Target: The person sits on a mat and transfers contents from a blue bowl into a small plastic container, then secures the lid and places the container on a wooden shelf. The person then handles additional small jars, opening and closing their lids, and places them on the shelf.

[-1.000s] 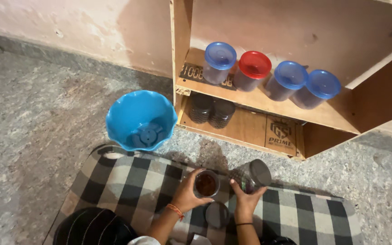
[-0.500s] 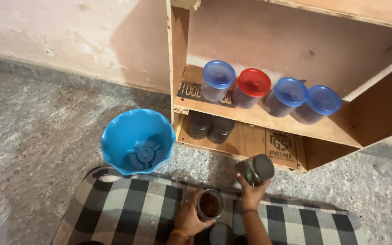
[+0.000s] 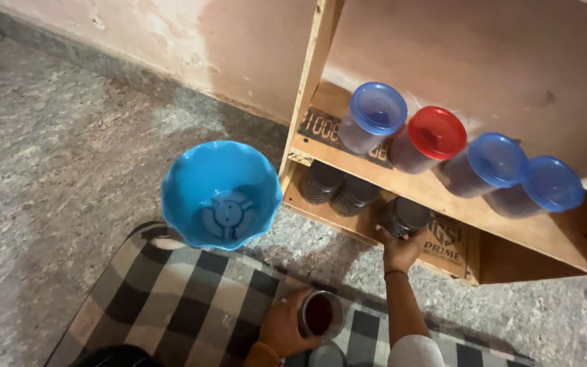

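Head view: right hand (image 3: 401, 249) reaches out, setting dark-lidded jar (image 3: 402, 217) on bottom shelf (image 3: 348, 224).

A wooden shelf unit (image 3: 402, 187) is set against the far wall (image 3: 239, 47). On its upper board, four lidded jars (image 3: 436, 139) are lined up from left to right. On the lower board, two jars (image 3: 338, 187) are placed at the left, and a third jar (image 3: 402, 216) is held just to their right by the right hand (image 3: 401, 250). A bowl (image 3: 217, 194) is found left of the shelf (its near edge over the mat (image 3: 191, 292)). Nearer, an open jar (image 3: 321, 315) is gripped by the left hand (image 3: 283, 325) above the mat.
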